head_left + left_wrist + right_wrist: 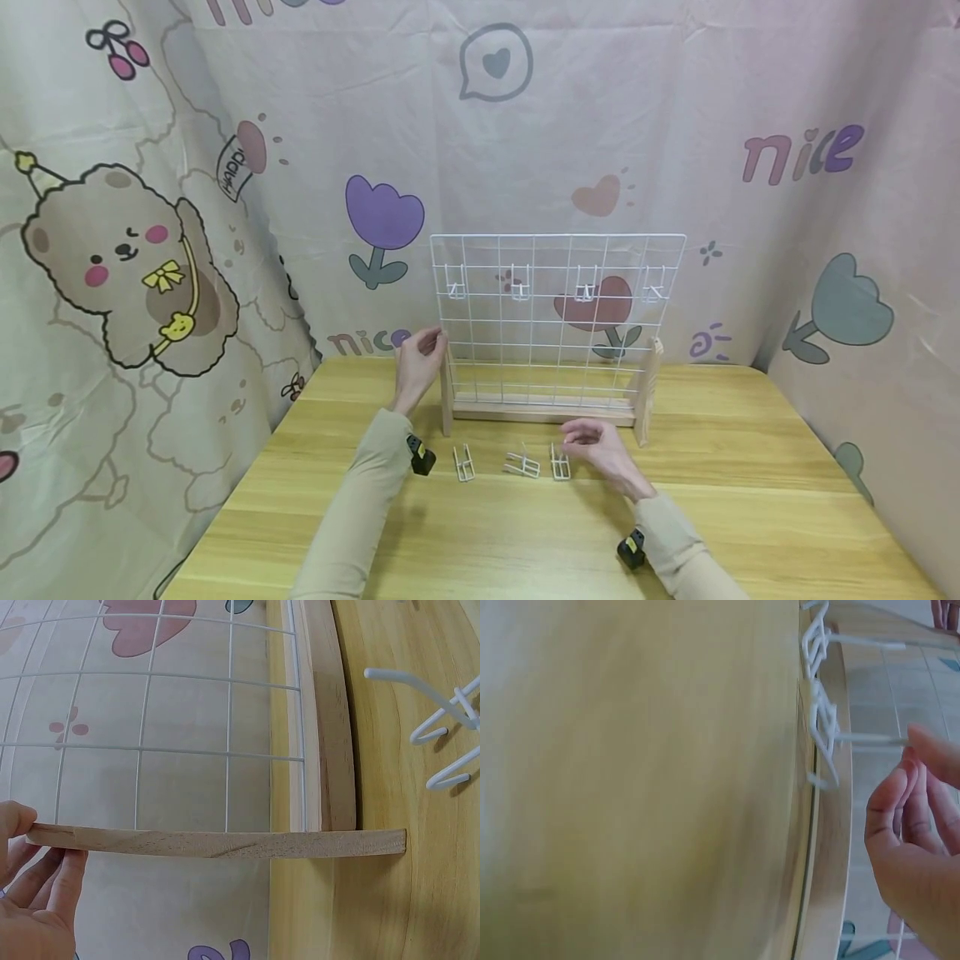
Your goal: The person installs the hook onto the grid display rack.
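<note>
My left hand (422,362) grips the top of the wooden side post (217,844) of the stand, thumb on one side and fingers on the other. That post carries the left side of an upright white wire grid panel (551,331). Low in front of the stand, my right hand (600,450) has its thumb and curled fingers at the prong end of a white wire hook (823,735). It appears to pinch that prong, though the right wrist view is blurred. Two more loose hooks, a left one (464,463) and a middle one (522,464), lie on the table.
Several white hooks, one of them a hook at the left (456,287), hang in a row on the upper grid. A wooden bar (543,411) runs along the stand's base, with another post (647,396) at the right. A printed cloth (495,150) hangs behind the wooden table (517,550).
</note>
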Motion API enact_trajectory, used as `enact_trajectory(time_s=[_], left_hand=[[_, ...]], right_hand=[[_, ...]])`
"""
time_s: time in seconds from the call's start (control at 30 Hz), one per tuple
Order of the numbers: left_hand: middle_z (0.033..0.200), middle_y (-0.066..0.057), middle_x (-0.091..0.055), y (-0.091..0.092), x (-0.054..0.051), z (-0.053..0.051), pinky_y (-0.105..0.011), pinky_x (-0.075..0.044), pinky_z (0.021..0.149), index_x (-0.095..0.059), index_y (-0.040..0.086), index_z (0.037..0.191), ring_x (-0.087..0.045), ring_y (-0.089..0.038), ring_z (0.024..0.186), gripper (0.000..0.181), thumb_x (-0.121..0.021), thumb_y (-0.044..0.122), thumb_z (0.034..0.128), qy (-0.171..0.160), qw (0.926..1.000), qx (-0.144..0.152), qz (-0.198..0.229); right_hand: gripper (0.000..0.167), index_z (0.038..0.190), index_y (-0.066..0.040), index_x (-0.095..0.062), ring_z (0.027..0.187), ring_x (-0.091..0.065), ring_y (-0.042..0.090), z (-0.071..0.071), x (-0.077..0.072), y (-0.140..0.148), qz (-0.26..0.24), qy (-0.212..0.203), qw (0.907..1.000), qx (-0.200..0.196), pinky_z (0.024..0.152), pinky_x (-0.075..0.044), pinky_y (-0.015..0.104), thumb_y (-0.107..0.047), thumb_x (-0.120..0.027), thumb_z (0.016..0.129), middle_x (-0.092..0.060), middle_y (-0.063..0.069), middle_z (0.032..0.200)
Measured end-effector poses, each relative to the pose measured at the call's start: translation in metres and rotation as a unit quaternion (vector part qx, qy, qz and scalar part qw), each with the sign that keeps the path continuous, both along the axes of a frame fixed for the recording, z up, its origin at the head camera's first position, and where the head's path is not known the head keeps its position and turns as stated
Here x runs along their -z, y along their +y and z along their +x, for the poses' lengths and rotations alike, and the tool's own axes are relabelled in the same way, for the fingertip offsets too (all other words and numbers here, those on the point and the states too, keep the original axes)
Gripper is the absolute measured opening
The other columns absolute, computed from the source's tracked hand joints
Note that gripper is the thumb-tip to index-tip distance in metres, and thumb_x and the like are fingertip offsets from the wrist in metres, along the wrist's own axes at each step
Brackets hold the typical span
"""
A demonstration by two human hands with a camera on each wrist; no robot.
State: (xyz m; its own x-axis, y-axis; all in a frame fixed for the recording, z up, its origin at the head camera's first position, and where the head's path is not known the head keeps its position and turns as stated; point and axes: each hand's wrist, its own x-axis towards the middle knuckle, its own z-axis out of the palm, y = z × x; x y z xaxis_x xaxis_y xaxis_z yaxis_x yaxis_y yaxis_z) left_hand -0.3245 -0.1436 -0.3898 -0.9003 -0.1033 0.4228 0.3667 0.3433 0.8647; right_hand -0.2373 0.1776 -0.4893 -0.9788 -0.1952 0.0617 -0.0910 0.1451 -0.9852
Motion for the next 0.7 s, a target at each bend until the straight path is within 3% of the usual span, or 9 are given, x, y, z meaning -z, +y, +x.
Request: enact_trajectory(time_s=[0.2, 0.47, 0.6, 0.7], left_hand=[[0.127, -0.026, -0.068, 0.0, 0.0, 0.0, -0.042, -0.057, 0.103, -0.065, -0.004, 0.126, -0.068, -0.038, 0.118, 0.032, -0.062, 0.012, 0.099, -0.002, 1.0, -0.002, -0.001], [0.126, -0.025, -0.069, 0.001, 0.001, 0.0, -0.044, -0.057, 0.103, -0.064, -0.006, 0.126, -0.069, -0.037, 0.117, 0.034, -0.062, 0.015, 0.0997, -0.001, 1.0, -0.007, -0.003], [0.127, -0.025, -0.068, 0.001, 0.002, 0.001, -0.044, -0.057, 0.104, -0.064, -0.005, 0.127, -0.068, -0.038, 0.118, 0.034, -0.062, 0.015, 0.0999, -0.002, 1.0, -0.006, -0.002], [0.129, -0.025, -0.067, 0.001, 0.003, 0.001, -0.044, -0.056, 0.105, -0.064, -0.004, 0.128, -0.067, -0.039, 0.12, 0.034, -0.061, 0.016, 0.1001, -0.004, 1.0, -0.004, 0.002]], right_hand=[[0.046, 0.121, 0.021, -0.055, 0.079, -0.067, 0.005, 0.002, -0.002, 0.018, 0.013, 0.022, 0.9995, -0.02, 0.075, -0.059, 0.019, 0.005, -0.073, 0.083, -0.073, 0.006, 0.09], [0.046, 0.123, 0.023, -0.052, 0.082, -0.067, 0.005, 0.001, 0.001, 0.036, 0.033, 0.043, 0.9956, -0.077, 0.077, -0.06, 0.02, 0.005, -0.07, 0.085, -0.069, 0.025, 0.098], [0.053, 0.129, 0.021, -0.05, 0.085, -0.066, 0.008, 0.0, 0.002, 0.039, 0.048, 0.005, 0.9933, -0.105, 0.078, -0.06, 0.021, 0.004, -0.071, 0.084, -0.065, 0.032, 0.106], [0.057, 0.132, 0.019, -0.048, 0.088, -0.064, 0.011, -0.001, 0.003, 0.04, 0.053, -0.036, 0.9917, -0.112, 0.077, -0.06, 0.021, 0.003, -0.072, 0.083, -0.065, 0.024, 0.104]])
